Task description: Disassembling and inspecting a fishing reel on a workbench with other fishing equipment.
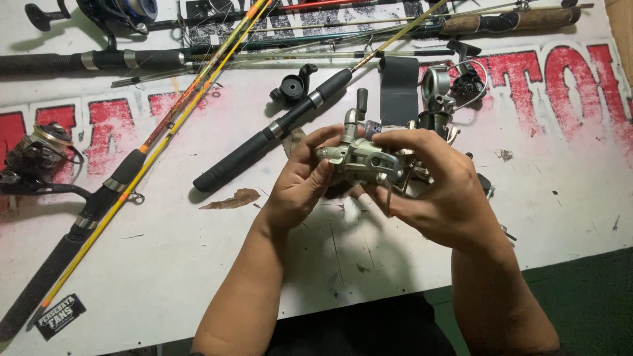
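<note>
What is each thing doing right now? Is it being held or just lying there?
Silver reel: held up in both hands, off the table.
Left hand: closed on the silver reel.
Right hand: closed on the silver reel.
Black rod handle: lying on the table, untouched.
Yellow rod: lying slanted across the table.
Dark reel: lying at the left edge.

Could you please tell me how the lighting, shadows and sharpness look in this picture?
Head view: bright overhead light washes out the white table; the arms throw dark shadows toward the near edge; the reel, gripped by left hand and right hand, is fairly sharp; the corners look dimmer, and the rods stay readable.
</note>
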